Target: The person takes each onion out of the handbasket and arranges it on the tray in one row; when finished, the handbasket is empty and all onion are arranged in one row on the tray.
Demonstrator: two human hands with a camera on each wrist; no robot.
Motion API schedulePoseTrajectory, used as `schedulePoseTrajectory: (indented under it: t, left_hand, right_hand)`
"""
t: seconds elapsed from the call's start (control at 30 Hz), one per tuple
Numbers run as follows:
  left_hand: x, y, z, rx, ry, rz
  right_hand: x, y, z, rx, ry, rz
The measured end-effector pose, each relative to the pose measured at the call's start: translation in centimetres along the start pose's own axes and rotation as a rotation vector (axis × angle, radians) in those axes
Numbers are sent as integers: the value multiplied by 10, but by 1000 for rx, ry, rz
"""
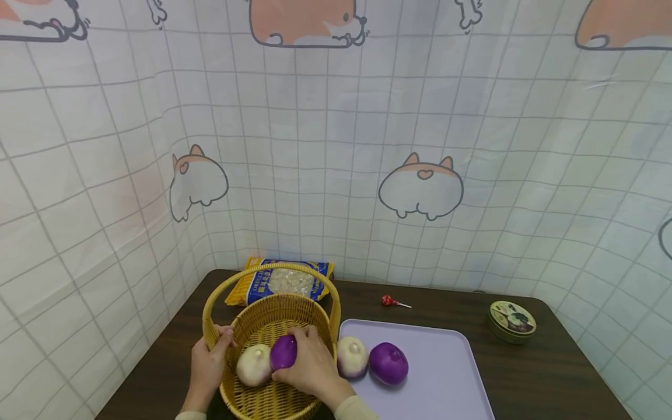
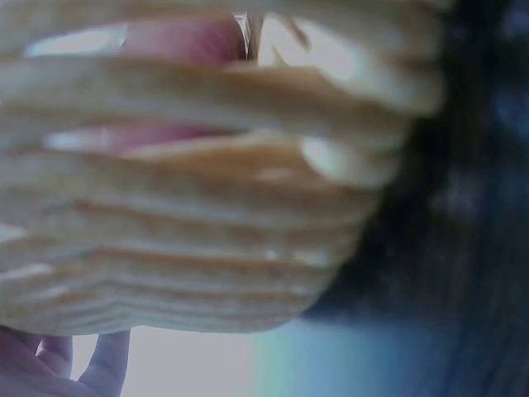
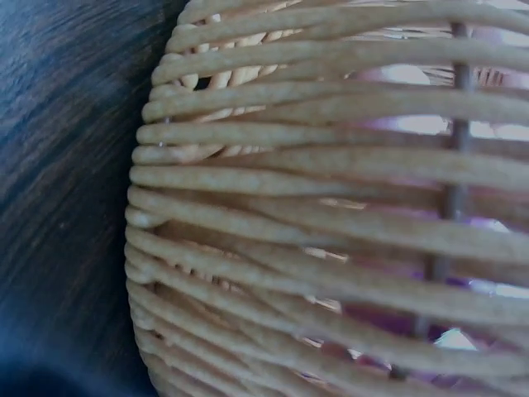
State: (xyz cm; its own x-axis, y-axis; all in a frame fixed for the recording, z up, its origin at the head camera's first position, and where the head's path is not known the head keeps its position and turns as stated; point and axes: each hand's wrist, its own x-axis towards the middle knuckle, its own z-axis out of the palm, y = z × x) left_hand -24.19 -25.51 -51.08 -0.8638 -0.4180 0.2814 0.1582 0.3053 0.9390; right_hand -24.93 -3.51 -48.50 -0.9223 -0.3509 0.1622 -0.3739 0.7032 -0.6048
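Observation:
A yellow woven basket [image 1: 280, 402] with a tall hoop handle stands at the front left. My left hand [image 1: 207, 364] grips its left rim beside the foot of the handle. Inside, my right hand [image 1: 313, 364] holds a purple onion [image 1: 283, 351], fingers and thumb around it. A white onion [image 1: 254, 366] lies just left of it in the basket. In the left wrist view, the weave of the basket [image 2: 182, 186] covers most of the picture, with fingertips [image 2: 107, 364] at the lower left. Basket weave [image 3: 289, 178] also fills the right wrist view, hiding the right hand.
Right of the basket, a lilac tray [image 1: 441, 373] bears a whitish onion [image 1: 352, 357] and a purple onion [image 1: 388, 363]. Behind the basket lies a pasta bag [image 1: 291, 281]. A red lollipop [image 1: 388, 300] lies beyond the tray; a round tin [image 1: 511, 322] sits at the right.

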Motion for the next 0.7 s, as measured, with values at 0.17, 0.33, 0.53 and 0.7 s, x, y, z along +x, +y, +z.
schedulePoseTrajectory:
  t: [0.17,0.33,0.53,0.7]
  left_hand:
    - [0,3,2,-5,5,3]
    - [1,2,3,-7,-2,-15]
    - [0,2,1,20,-1,-33]
    - [-1,3,0,27,1,-36]
  right_hand:
    - [-1,2,-4,74,5,-18]
    - [-8,2,-11,138,16,-36]
    - [-20,9,-22,214,58,-86]
    - [-31,21,-30,287,92,-177]
